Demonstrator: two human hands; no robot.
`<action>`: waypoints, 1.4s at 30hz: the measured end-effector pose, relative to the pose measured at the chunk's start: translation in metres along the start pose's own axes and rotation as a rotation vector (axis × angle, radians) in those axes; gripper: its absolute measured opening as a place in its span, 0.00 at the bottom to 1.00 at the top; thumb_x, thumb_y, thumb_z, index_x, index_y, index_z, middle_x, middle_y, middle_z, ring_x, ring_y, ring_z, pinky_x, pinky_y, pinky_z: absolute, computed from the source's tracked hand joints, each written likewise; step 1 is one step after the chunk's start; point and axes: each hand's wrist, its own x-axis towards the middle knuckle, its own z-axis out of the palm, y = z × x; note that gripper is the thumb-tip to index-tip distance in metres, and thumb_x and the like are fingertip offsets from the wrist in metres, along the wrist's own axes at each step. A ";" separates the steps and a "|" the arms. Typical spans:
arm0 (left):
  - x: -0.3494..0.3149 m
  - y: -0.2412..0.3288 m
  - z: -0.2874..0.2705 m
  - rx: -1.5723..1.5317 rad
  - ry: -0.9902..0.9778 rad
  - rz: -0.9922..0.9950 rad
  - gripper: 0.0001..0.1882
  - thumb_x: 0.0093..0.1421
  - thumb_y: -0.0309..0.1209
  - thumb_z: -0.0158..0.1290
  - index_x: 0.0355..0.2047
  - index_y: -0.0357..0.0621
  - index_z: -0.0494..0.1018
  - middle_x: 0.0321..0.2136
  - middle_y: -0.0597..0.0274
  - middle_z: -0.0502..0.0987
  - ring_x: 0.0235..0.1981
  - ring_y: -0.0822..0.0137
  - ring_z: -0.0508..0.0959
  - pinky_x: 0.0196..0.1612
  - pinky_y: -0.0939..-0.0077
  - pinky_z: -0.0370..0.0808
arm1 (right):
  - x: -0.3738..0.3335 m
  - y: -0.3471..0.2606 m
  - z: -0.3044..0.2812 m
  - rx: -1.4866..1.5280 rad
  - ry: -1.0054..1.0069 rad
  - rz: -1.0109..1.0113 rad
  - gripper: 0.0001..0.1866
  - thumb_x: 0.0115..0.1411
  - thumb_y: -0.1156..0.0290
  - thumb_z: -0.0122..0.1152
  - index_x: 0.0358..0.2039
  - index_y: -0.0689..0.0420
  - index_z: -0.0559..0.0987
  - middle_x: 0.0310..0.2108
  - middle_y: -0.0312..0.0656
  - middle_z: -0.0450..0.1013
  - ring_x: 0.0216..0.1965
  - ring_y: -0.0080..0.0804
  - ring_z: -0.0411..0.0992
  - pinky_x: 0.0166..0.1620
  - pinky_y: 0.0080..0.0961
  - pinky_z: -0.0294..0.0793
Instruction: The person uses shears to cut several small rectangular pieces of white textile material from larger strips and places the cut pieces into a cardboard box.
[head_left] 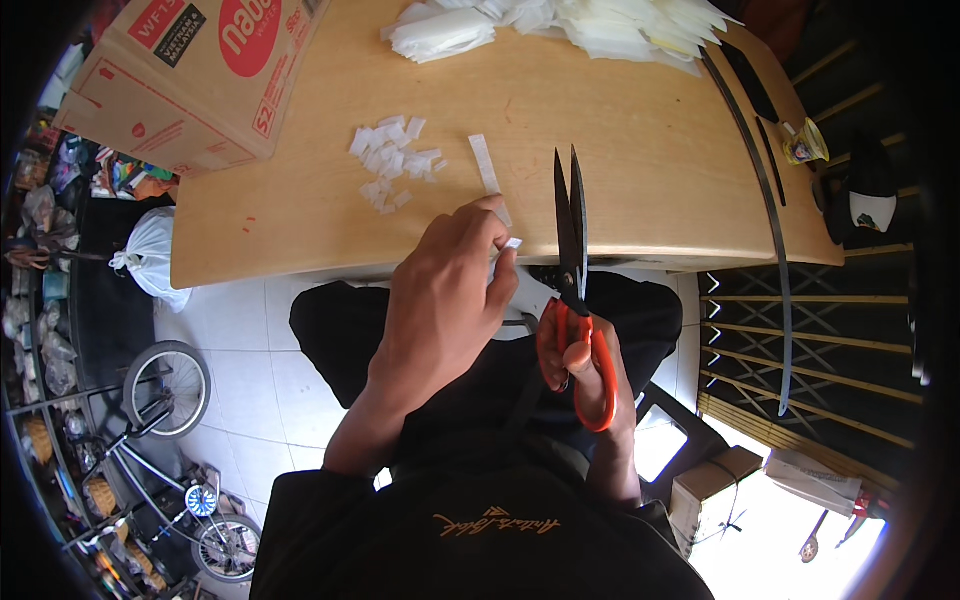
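My left hand (pixel 440 290) is at the table's front edge, with a small white paper piece (pixel 514 243) pinched between thumb and forefinger. Just beyond those fingers a narrow white paper strip (pixel 483 163) lies on the wood; its near end is partly covered by the hand, so I cannot tell whether the two join. In front of my body, my right hand (pixel 612 370) grips a pair of scissors (pixel 570 240) by the orange-red handles. Their dark blades point away from me, slightly apart, with nothing between them. Several cut white paper pieces (pixel 385 155) form a loose pile left of the strip.
A cardboard box (pixel 190 90) stands at the table's (pixel 620 120) far left. White translucent bags (pixel 580 25) are stacked along the back. Down the right side runs a long dark flexible strip (pixel 770 220), hanging past the edge. A bicycle (pixel 165 480) is on the floor at left.
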 end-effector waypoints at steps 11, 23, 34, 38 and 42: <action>0.019 0.014 0.007 0.018 -0.049 0.035 0.06 0.59 0.22 0.54 0.35 0.36 0.68 0.39 0.47 0.76 0.42 0.48 0.75 0.45 0.59 0.73 | -0.003 -0.007 -0.012 0.135 0.067 -0.053 0.42 0.53 0.24 0.51 0.23 0.60 0.64 0.17 0.31 0.57 0.17 0.18 0.58 0.21 0.18 0.59; 0.068 -0.003 0.053 -0.056 -0.032 0.138 0.07 0.59 0.22 0.54 0.35 0.31 0.69 0.46 0.44 0.73 0.50 0.45 0.72 0.51 0.60 0.70 | -0.003 -0.006 -0.011 0.166 0.071 -0.045 0.41 0.54 0.25 0.51 0.23 0.58 0.64 0.17 0.32 0.57 0.17 0.18 0.59 0.20 0.18 0.60; 0.039 -0.007 -0.009 -0.911 -0.103 -0.316 0.08 0.64 0.26 0.55 0.40 0.35 0.72 0.27 0.59 0.79 0.27 0.73 0.77 0.34 0.80 0.72 | -0.010 0.006 -0.016 -0.137 0.026 -0.016 0.46 0.35 0.24 0.65 0.29 0.61 0.69 0.17 0.31 0.61 0.18 0.20 0.58 0.24 0.22 0.60; 0.029 -0.020 -0.027 -0.863 -0.087 -0.355 0.08 0.65 0.26 0.53 0.42 0.34 0.71 0.27 0.58 0.79 0.23 0.75 0.74 0.29 0.81 0.69 | -0.004 0.000 -0.002 -0.254 -0.058 -0.025 0.44 0.32 0.30 0.73 0.28 0.60 0.70 0.14 0.35 0.61 0.17 0.27 0.61 0.25 0.27 0.64; 0.020 -0.032 -0.038 -0.851 -0.108 -0.468 0.07 0.64 0.25 0.55 0.40 0.35 0.70 0.28 0.51 0.81 0.17 0.76 0.72 0.21 0.84 0.66 | 0.006 -0.017 0.010 -0.481 -0.120 -0.056 0.42 0.32 0.34 0.76 0.27 0.61 0.71 0.13 0.40 0.64 0.17 0.40 0.67 0.26 0.32 0.67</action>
